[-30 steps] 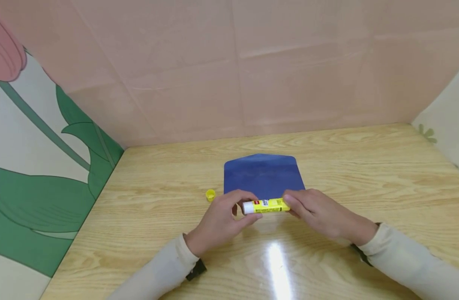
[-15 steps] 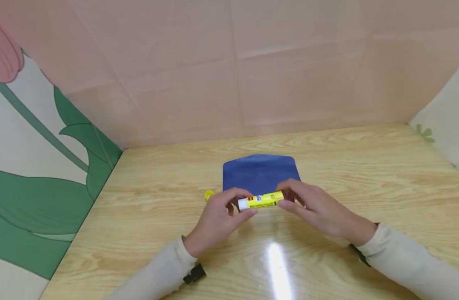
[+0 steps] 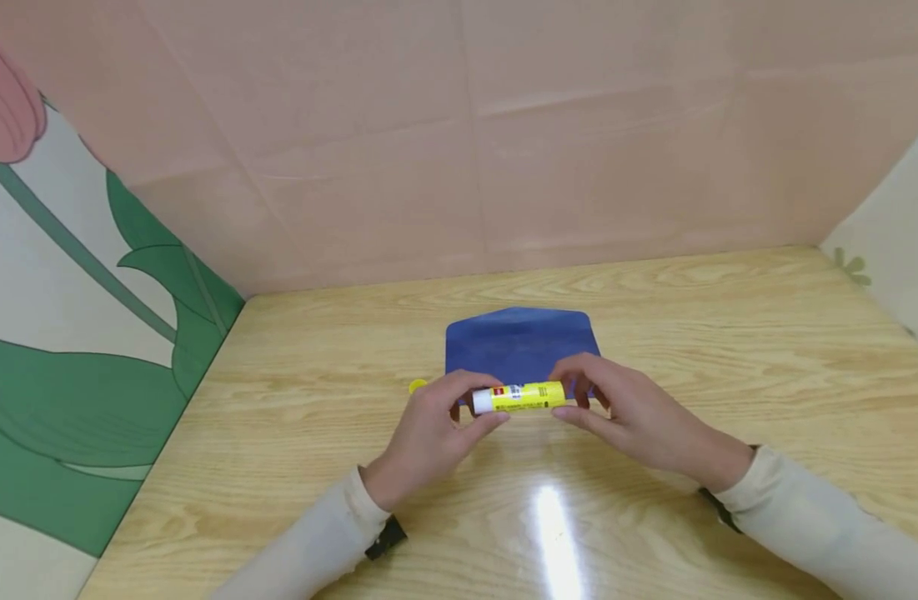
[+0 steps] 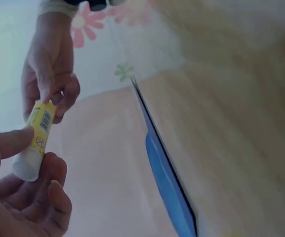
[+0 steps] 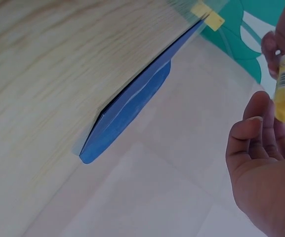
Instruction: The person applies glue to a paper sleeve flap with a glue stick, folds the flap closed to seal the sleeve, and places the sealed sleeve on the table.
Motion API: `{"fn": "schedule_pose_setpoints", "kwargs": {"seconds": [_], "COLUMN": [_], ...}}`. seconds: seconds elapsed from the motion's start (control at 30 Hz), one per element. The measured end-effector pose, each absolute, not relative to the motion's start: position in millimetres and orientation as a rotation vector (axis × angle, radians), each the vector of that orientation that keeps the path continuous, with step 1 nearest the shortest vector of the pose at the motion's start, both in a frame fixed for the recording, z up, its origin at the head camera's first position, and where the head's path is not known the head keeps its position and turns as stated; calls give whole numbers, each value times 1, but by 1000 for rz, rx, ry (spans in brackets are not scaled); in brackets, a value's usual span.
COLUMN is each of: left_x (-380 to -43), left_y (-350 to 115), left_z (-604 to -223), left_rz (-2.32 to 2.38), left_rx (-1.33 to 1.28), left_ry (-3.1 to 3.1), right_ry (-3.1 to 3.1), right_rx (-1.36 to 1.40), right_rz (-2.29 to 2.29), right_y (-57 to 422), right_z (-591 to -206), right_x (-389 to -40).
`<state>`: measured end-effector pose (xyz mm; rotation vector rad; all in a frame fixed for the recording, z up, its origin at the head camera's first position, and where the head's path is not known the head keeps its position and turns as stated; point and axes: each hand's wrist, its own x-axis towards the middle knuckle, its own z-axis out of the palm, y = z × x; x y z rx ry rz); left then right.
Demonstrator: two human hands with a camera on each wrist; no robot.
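A yellow glue stick (image 3: 529,397) with a white end lies sideways in the air between both hands, in front of a blue envelope (image 3: 519,342). My left hand (image 3: 439,425) pinches its white end between thumb and fingers. At the yellow end, my right hand (image 3: 631,408) holds it with thumb and fingertips. In the left wrist view the glue stick (image 4: 36,140) shows a barcode on its side. The envelope's pointed flap lies open toward the back wall. Just left of the envelope, a small yellow cap (image 3: 418,385) sits on the table, partly hidden by my left hand.
The wooden table (image 3: 301,417) meets a pink-covered wall (image 3: 466,150) at the back. On the left stands a panel painted with green leaves (image 3: 76,400). A white wall (image 3: 901,225) borders the right side.
Both hands have shifted slightly left and away from me with the glue stick. My right fingers have changed their hold on the yellow end, spreading from a closer grip.
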<state>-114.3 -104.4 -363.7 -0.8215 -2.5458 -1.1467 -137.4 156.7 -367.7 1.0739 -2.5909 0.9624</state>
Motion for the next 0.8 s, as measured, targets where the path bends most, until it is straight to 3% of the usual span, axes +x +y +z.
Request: {"fn": "schedule_pose_setpoints", "kwargs": {"seconds": [0.23, 0.8], "left_x": [-117, -114], "left_y": [-107, -104], "left_z": [-365, -367], "left_rz": [-907, -980], "left_rx": [-970, -937], "left_ry": [-2425, -2446], "right_ry": [-2578, -2517], "right_rx": [1094, 1153], "right_rz": [915, 831], "right_y": [156, 158], "right_z": [-368, -369], "right_x": [-138, -138]}}
